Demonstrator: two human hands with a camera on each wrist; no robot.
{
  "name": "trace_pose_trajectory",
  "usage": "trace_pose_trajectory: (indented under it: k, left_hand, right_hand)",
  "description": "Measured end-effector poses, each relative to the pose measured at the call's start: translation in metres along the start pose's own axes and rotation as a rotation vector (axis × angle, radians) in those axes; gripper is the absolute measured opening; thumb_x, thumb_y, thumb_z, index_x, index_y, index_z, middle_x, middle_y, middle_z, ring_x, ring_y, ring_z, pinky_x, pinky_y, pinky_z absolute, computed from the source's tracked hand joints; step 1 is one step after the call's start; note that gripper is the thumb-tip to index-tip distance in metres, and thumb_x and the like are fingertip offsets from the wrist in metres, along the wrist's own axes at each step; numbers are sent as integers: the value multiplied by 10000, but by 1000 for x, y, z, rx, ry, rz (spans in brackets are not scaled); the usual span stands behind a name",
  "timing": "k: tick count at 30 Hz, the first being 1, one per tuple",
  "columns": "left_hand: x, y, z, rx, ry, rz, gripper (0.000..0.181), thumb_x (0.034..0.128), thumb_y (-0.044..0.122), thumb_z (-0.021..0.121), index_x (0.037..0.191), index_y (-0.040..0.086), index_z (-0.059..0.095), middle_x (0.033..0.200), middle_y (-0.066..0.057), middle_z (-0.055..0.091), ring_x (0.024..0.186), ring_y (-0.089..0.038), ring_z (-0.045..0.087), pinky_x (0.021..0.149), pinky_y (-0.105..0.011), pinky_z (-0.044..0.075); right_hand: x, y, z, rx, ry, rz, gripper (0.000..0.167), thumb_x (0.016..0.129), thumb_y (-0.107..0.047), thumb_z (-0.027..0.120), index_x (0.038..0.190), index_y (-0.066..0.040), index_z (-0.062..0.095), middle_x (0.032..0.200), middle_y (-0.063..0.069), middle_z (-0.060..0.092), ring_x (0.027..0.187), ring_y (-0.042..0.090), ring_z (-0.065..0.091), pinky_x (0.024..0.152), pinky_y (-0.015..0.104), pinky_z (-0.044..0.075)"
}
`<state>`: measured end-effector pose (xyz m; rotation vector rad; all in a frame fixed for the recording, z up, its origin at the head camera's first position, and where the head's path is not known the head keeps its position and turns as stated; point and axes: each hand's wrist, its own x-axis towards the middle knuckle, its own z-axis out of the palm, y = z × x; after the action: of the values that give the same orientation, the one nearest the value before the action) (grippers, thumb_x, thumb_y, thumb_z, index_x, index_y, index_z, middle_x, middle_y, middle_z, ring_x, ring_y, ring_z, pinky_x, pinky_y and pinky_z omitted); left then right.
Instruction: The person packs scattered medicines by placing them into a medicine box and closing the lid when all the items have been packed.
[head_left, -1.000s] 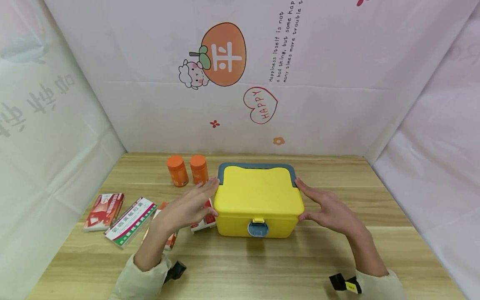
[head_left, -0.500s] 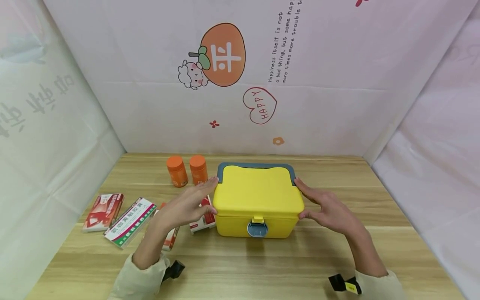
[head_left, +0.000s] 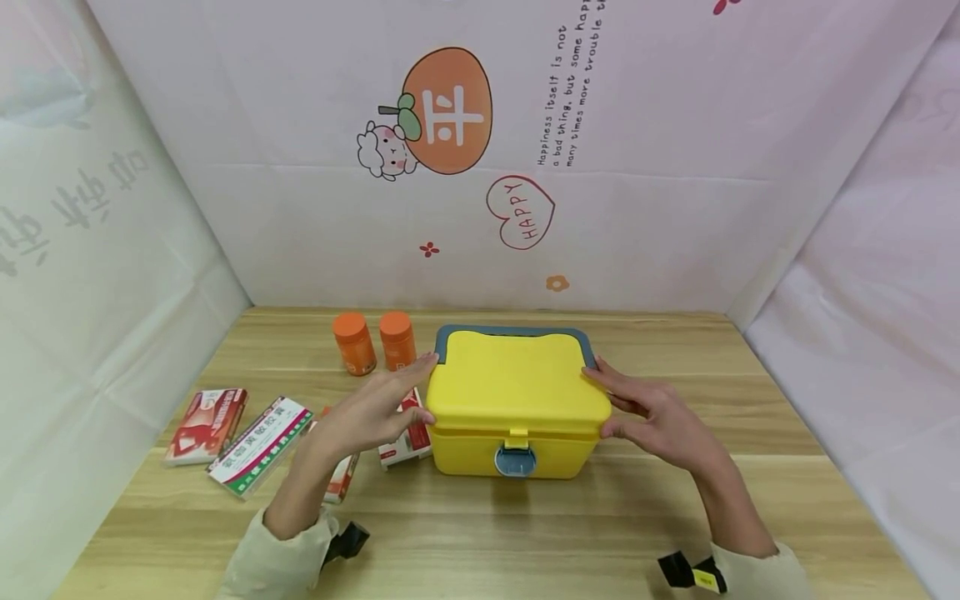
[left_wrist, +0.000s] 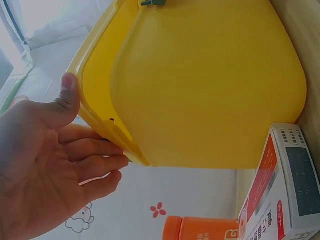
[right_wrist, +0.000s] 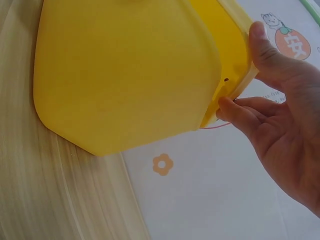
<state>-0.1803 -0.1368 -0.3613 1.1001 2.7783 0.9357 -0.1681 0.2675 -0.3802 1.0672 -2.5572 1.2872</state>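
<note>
A yellow box (head_left: 517, 454) with a blue-grey handle (head_left: 517, 331) stands on the table. Its lid (head_left: 521, 379) is raised slightly at the front, and a gap shows below it in both wrist views. The blue latch (head_left: 515, 460) hangs at the front. My left hand (head_left: 375, 414) grips the lid's left edge, thumb at the front corner (left_wrist: 55, 155). On the other side my right hand (head_left: 660, 417) holds the lid's right edge between thumb and fingers (right_wrist: 295, 110).
Two orange bottles (head_left: 354, 343) (head_left: 397, 340) stand behind my left hand. A red-white carton (head_left: 408, 446) lies against the box's left side. Farther left are an orange-white carton (head_left: 341, 479), a green-white carton (head_left: 260, 447) and a red carton (head_left: 207, 425). White printed cloth (head_left: 637, 242) surrounds the table.
The front of the lid has risen a little, opening a gap above the box body. My right fingers have shifted slightly on the lid's edge; my left hand has barely moved.
</note>
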Motion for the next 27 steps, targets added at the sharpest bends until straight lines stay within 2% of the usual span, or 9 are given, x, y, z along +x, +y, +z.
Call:
trace_pose_trajectory:
  k: [4,6,7,10,13,14,21,24,27]
  left_hand:
    - [1,1,0,9,10,0,770,907,208,720,1519,-50,329,1490,-211,492,508,18,203,493,-162,314]
    - [1,1,0,16,13,-2,760,917,214,711,1521,-45,329,1279,-172,648,507,16,210,489,-162,313]
    - [0,2,0,20,16,-1,760,919,223,707,1522,-42,329,1274,-170,651,510,16,220,495,-163,326]
    - [0,2,0,40,20,0,764,927,270,684,1526,-37,324,989,-84,672,523,13,267,540,-164,395]
    - [0,3,0,52,23,12,787,918,291,687,1529,-38,317,1168,-138,681,538,16,317,611,-168,468]
    - [0,4,-1,53,22,14,796,915,289,695,1531,-38,311,1098,-110,689,534,16,327,614,-172,478]
    - [-2,7,-1,85,37,6,847,877,272,744,1535,-33,306,1210,-158,673,586,-13,340,626,-198,491]
    - [-2,10,-1,116,66,21,805,885,249,734,1522,-35,334,1382,-203,594,645,-23,430,727,-241,557]
    - [-3,14,-1,136,91,45,732,907,169,713,1514,-32,357,1410,-192,579,703,-27,563,778,-264,579]
  right_hand:
    - [-1,-3,-1,25,12,17,750,777,2,793,1462,-49,491,1529,278,382,1374,-66,396,959,136,477]
    - [-2,-4,-2,18,21,9,752,769,9,800,1456,-40,497,1523,281,392,1365,-70,406,958,129,474]
    - [-2,-4,-3,15,27,0,747,767,15,799,1451,-34,501,1514,291,400,1365,-68,410,959,125,472]
    - [-1,-6,-4,-10,54,-38,720,761,31,800,1426,-15,527,1475,308,443,1344,-60,444,950,117,474]
    - [-1,-7,-5,-30,90,-87,695,741,58,804,1390,4,561,1442,279,499,1314,-44,490,937,116,484]
    - [-1,-7,-6,-38,100,-101,690,732,65,807,1378,10,571,1442,247,515,1306,-38,502,931,120,490]
    - [0,-9,-6,-48,132,-142,670,711,91,807,1344,25,597,1449,99,543,1265,-35,542,915,138,506]
    - [0,-10,-6,-54,146,-141,664,709,93,807,1338,25,604,1443,64,549,1245,-45,556,908,138,510]
    - [1,-11,-5,-63,160,-149,663,703,96,807,1332,24,610,1433,42,557,1237,-44,563,900,137,512]
